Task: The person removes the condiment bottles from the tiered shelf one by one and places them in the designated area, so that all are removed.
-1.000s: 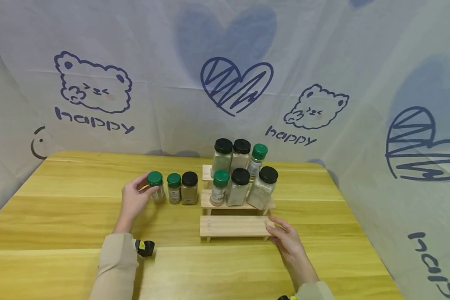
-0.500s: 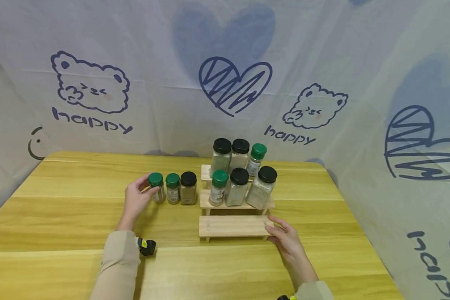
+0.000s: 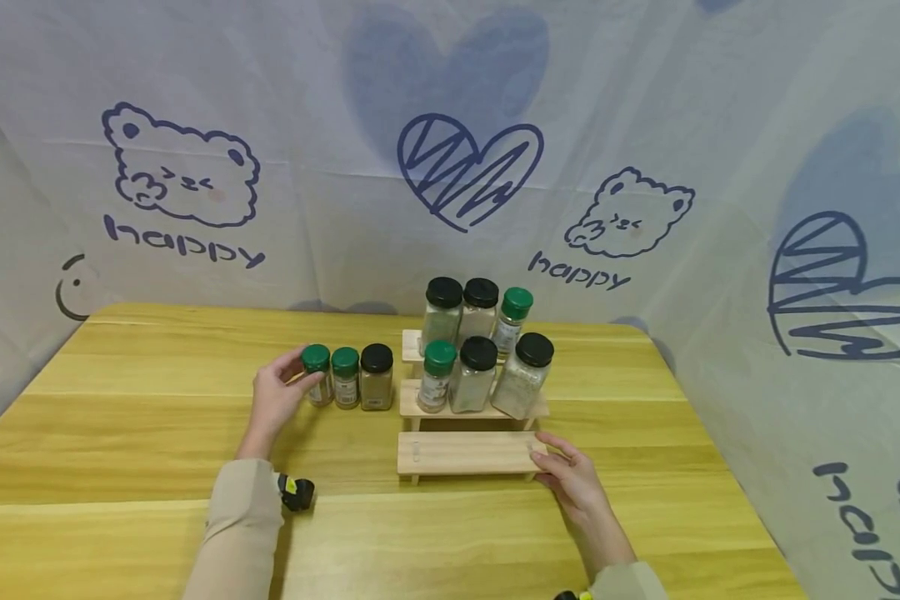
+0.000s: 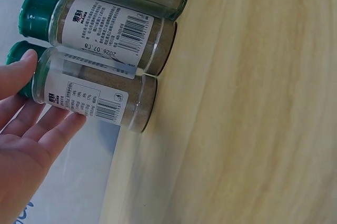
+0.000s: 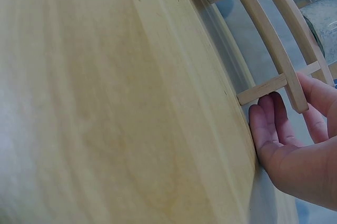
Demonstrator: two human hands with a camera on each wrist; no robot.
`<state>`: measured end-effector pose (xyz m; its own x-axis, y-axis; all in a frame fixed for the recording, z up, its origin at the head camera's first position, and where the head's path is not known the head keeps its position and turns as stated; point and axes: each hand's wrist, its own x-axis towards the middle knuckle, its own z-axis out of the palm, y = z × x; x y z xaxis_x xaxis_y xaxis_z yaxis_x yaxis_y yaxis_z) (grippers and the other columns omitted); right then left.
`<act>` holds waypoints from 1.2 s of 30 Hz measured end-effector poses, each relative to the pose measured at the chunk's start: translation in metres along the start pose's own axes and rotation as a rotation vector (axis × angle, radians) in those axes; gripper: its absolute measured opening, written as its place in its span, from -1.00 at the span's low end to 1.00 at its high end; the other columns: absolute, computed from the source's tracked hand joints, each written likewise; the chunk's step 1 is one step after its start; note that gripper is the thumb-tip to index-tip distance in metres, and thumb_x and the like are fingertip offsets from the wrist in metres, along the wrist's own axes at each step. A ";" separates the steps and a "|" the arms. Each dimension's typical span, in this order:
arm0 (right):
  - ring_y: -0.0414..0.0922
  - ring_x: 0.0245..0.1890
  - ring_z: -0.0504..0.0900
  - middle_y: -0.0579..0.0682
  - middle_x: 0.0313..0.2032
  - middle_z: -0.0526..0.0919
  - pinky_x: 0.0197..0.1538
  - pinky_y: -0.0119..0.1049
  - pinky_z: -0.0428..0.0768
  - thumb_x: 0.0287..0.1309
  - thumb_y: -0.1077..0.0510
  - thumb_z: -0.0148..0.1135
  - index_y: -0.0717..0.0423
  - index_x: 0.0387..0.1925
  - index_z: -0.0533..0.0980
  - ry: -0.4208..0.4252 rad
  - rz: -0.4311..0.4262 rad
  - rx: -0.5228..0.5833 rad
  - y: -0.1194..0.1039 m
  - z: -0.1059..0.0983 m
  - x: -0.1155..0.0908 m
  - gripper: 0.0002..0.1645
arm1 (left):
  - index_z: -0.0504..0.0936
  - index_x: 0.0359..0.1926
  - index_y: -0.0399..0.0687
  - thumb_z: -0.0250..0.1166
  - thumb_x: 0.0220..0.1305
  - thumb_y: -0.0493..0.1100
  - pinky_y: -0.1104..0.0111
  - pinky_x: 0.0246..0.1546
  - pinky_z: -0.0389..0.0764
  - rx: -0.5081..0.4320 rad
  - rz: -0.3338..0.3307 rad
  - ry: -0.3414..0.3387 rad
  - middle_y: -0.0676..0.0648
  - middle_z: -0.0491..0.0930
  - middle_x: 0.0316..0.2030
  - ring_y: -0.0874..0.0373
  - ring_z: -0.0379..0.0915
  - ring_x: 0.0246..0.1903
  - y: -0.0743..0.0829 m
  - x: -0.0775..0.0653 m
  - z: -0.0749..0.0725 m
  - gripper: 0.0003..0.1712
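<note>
The left hand (image 3: 276, 400) held a green-capped jar (image 3: 317, 360) between thumb and fingers; this jar stood upright on the desk (image 3: 390, 542), at the left end of a row of three. Just right of it stood a second green-capped jar (image 3: 347, 386), then a black-capped jar (image 3: 377, 385). The right hand (image 3: 576, 483) gripped the right end of the near wooden step (image 3: 465, 452). The middle step (image 3: 410, 402) and far step (image 3: 412, 345) each carried three jars.
</note>
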<state>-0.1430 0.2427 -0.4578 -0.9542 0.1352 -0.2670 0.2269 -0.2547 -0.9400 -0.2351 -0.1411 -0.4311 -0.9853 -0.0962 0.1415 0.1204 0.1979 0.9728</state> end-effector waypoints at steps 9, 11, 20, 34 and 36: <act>-0.21 -0.54 0.53 -0.03 -0.53 0.57 -0.42 -0.38 0.55 0.04 0.51 0.07 0.42 0.02 0.39 0.007 0.002 -0.011 0.001 0.000 0.001 -0.57 | 0.24 0.19 -0.43 0.23 0.04 -0.49 0.49 -0.08 0.44 -0.032 -0.011 0.004 -0.37 0.36 0.04 -0.10 0.32 0.02 -0.001 -0.001 0.000 -0.35; -0.22 -0.53 0.53 -0.03 -0.53 0.57 -0.41 -0.38 0.55 0.04 0.50 0.08 0.41 0.02 0.39 0.008 0.002 -0.012 0.001 0.000 0.001 -0.57 | 0.23 0.20 -0.43 0.24 0.03 -0.48 0.44 -0.06 0.44 -0.029 -0.010 0.009 -0.37 0.36 0.04 -0.10 0.31 0.03 -0.001 -0.001 0.000 -0.33; -0.21 -0.56 0.53 -0.03 -0.54 0.57 -0.43 -0.38 0.55 0.03 0.51 0.08 0.37 -0.04 0.44 0.010 -0.007 -0.002 0.001 0.000 0.001 -0.62 | 0.26 0.15 -0.46 0.23 0.07 -0.43 0.09 0.00 0.41 0.117 0.046 0.023 -0.40 0.35 0.05 -0.19 0.30 0.02 0.002 -0.009 -0.003 -0.40; -0.21 -0.57 0.53 -0.04 -0.55 0.57 -0.43 -0.39 0.55 0.04 0.51 0.06 0.40 0.00 0.41 0.002 -0.005 -0.007 0.000 0.000 0.001 -0.59 | 0.47 -0.06 -0.42 0.23 0.11 -0.36 0.71 -0.35 0.40 0.111 0.066 0.181 -0.32 0.52 -0.16 0.06 0.46 -0.23 0.010 -0.025 0.000 -0.66; -0.21 -0.57 0.53 -0.04 -0.54 0.57 -0.43 -0.39 0.55 0.04 0.51 0.06 0.41 0.00 0.40 0.001 -0.003 -0.009 0.000 0.000 0.001 -0.59 | 0.49 -0.10 -0.42 0.22 0.12 -0.37 0.72 -0.37 0.40 0.113 0.066 0.205 -0.31 0.53 -0.17 0.22 0.44 -0.29 0.011 -0.028 0.001 -0.70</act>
<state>-0.1434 0.2425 -0.4583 -0.9546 0.1374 -0.2642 0.2255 -0.2460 -0.9427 -0.2066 -0.1352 -0.4241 -0.9290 -0.2734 0.2493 0.1576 0.3172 0.9352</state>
